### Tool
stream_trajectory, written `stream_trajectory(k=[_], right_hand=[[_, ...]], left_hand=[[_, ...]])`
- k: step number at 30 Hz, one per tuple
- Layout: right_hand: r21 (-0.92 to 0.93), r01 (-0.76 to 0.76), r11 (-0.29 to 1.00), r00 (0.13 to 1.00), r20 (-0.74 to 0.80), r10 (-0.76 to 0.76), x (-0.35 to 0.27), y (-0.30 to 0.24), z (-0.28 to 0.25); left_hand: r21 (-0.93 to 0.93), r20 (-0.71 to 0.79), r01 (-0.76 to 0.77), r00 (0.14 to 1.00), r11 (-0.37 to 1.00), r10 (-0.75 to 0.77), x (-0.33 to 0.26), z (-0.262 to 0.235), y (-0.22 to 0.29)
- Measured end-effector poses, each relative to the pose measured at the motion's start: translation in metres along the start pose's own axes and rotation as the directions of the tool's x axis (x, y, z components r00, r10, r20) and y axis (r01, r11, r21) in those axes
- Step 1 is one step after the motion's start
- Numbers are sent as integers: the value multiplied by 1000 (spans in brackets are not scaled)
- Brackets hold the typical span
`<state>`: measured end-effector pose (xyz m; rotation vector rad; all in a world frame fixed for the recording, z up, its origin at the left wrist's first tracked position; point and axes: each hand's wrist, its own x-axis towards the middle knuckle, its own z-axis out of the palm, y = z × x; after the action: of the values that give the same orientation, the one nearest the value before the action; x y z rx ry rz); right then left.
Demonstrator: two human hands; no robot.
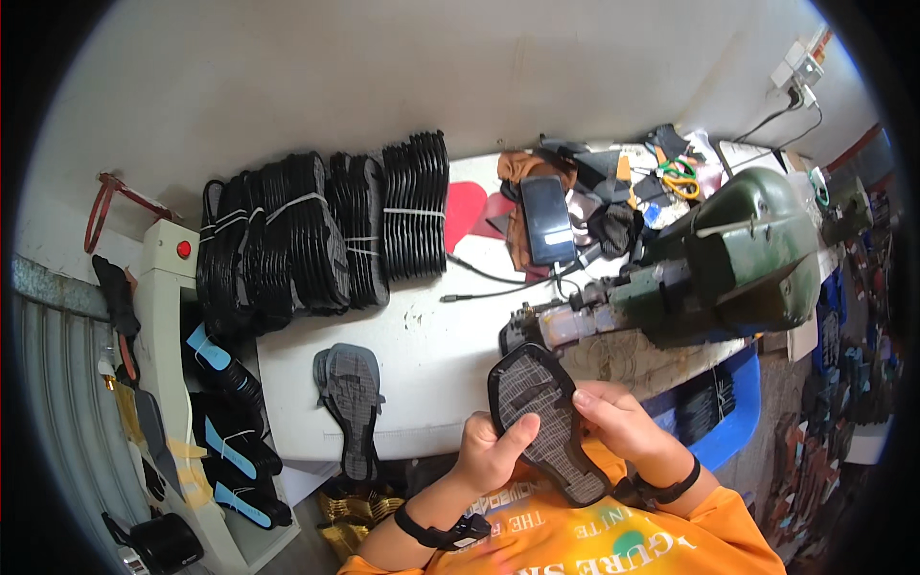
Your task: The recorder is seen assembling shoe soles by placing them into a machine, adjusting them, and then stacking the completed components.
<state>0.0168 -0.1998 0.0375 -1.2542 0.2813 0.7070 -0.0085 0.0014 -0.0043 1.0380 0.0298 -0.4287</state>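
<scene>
Bundled stacks of black soles [321, 230] stand along the wall at upper left, a small pile of grey soles [351, 398] lies on the white table [431, 345] at centre, and a smartphone [548, 218] leans beside a green machine [738, 259] at right.

Black sole [548, 422] between both hands [556, 436]

Orange printed shirt — black band on each wrist.

1 head-worn fisheye view looks steeply down, close over the white worktable [431, 374].
</scene>
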Motion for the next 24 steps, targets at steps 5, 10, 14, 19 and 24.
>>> stream_trajectory(k=[5,10,14,19,24], right_hand=[[-175,244,954,966,-43,-255,2,33,12],[-531,370,762,905,21,-424,-10,22,23],[-817,535,214,640,228,-733,-16,26,28],[-888,456,53,658,296,-692,-19,43,44],[-895,432,112,799,322,-508,-26,59,37]], left_hand=[[133,-30,-41,999,990,45,-15,3,0],[255,-101,-22,994,967,49,-11,-3,-10],[523,-54,-326,909,787,413,-9,6,7],[453,-131,-217,943,865,306,-14,0,-8],[139,-426,-46,899,989,101,-26,-44,-16]])
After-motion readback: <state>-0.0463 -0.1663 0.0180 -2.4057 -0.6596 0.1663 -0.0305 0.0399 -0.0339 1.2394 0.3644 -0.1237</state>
